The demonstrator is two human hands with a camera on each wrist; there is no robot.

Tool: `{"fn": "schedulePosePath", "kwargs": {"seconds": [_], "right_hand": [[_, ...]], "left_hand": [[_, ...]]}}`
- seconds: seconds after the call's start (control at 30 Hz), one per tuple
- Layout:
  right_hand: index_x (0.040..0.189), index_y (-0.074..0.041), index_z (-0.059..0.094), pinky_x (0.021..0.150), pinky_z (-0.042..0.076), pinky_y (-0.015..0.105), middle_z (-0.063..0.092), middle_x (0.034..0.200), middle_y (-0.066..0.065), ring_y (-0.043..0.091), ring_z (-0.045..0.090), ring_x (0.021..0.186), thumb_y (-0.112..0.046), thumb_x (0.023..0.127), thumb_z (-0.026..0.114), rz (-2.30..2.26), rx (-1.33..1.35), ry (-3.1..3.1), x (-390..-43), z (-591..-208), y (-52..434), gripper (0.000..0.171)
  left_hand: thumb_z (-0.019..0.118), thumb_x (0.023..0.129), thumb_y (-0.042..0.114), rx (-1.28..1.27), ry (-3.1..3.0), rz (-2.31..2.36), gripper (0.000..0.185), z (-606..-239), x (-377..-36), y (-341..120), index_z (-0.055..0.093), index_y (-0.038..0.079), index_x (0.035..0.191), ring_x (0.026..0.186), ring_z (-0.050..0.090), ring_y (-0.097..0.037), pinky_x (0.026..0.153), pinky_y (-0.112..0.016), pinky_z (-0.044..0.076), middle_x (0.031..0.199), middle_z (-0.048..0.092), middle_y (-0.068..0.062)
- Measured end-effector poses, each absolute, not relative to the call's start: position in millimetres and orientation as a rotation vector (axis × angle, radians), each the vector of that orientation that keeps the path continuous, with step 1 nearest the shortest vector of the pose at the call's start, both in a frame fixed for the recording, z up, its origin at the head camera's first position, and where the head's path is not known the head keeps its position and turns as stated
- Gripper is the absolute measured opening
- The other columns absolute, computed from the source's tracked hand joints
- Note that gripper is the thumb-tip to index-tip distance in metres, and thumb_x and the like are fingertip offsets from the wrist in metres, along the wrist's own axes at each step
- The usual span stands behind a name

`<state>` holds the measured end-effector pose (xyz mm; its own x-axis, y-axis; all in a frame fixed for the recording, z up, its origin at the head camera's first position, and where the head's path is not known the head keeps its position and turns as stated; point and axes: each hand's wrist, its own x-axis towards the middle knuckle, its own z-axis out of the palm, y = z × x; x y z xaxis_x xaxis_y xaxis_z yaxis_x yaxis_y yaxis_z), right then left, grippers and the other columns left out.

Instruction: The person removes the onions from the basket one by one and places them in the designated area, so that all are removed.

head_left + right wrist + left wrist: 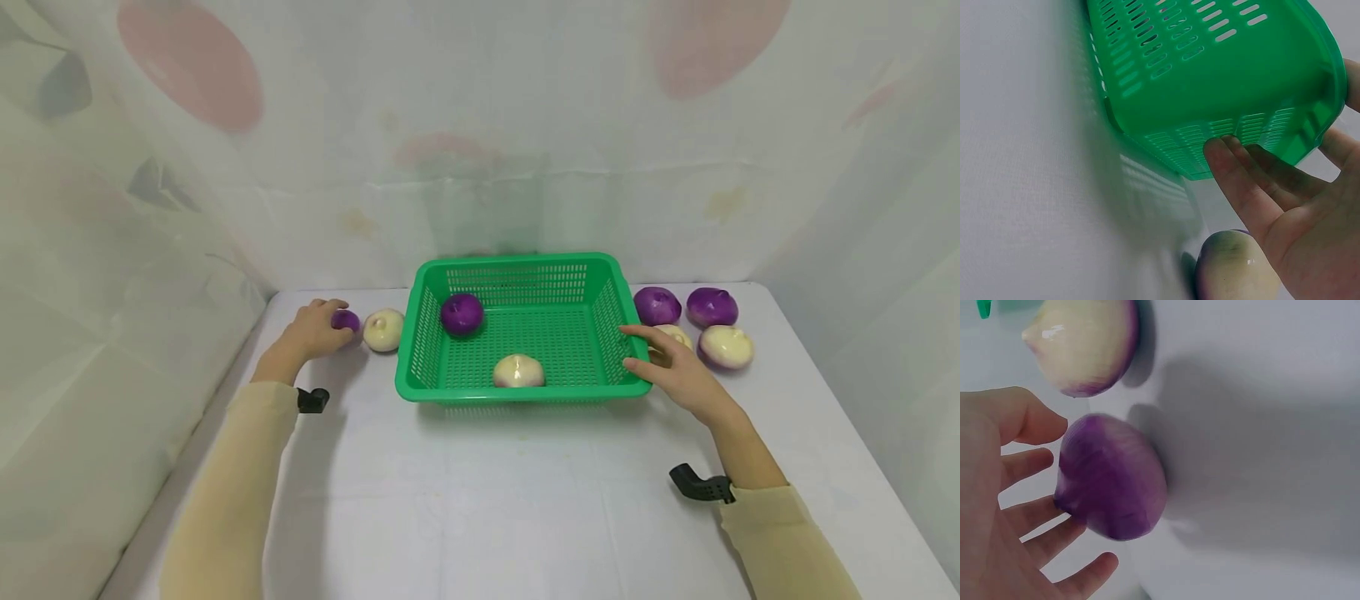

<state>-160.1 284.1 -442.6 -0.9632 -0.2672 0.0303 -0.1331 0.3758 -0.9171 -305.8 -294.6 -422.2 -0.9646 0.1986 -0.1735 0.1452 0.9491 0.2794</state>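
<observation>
My left hand (pixel 311 331) is at a purple onion (pixel 1113 478) on the left of the table. Its fingers are spread loosely behind the onion, and the thumb tip is close to its side; whether they touch is unclear. Beside that onion lies a white onion (pixel 384 330) with a purple base. My right hand (pixel 678 375) grips the right side of a green plastic basket (pixel 517 393), thumb and index finger over the rim, other fingers against the outer wall (pixel 1222 94). Inside the basket are a purple onion (pixel 462 314) at back left and a white onion (pixel 518 372) near the front.
Right of the basket lie two purple onions (pixel 712 307) at the back and two whitish ones (pixel 725 347) in front, one partly behind my right hand. A white cloth covers the table (pixel 510 508). Patterned curtains (pixel 487 125) stand behind and at the sides.
</observation>
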Motion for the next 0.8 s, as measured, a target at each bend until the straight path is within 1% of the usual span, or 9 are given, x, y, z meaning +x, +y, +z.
{"fn": "schedulePosePath", "kwargs": {"seconds": [0.23, 0.47, 0.8], "right_hand": [[0.155, -0.013, 0.040, 0.107, 0.035, 0.065, 0.031, 0.160, 0.018, 0.050, 0.038, 0.140, -0.026, 0.104, 0.062, -1.648, -0.363, 2.496, -159.8, -442.5, 284.2, 0.057], [0.155, -0.012, 0.040, 0.108, 0.034, 0.066, 0.030, 0.160, 0.019, 0.051, 0.037, 0.140, -0.024, 0.104, 0.062, -1.662, -0.369, 2.484, -160.2, -442.1, 283.7, 0.057], [0.155, -0.012, 0.040, 0.107, 0.034, 0.065, 0.030, 0.161, 0.019, 0.051, 0.037, 0.140, -0.025, 0.104, 0.061, -1.651, -0.370, 2.493, -159.6, -441.4, 284.4, 0.057]], "left_hand": [[0.056, 0.094, 0.028, 0.281, 2.921, 0.388, 0.062, -410.7, -304.2, -292.3, 0.043, 0.001, 0.148, 0.133, 0.031, -0.060, 0.098, -0.075, 0.035, 0.149, 0.034, -0.036], [0.052, 0.092, 0.023, 0.351, 2.965, 0.393, 0.058, -393.5, -300.2, -282.7, 0.046, -0.001, 0.145, 0.134, 0.031, -0.061, 0.101, -0.075, 0.032, 0.149, 0.036, -0.035], [0.052, 0.097, 0.025, 0.513, 3.053, 0.406, 0.050, -376.8, -294.6, -254.1, 0.052, 0.000, 0.141, 0.135, 0.037, -0.055, 0.107, -0.067, 0.033, 0.147, 0.043, -0.030]]}}
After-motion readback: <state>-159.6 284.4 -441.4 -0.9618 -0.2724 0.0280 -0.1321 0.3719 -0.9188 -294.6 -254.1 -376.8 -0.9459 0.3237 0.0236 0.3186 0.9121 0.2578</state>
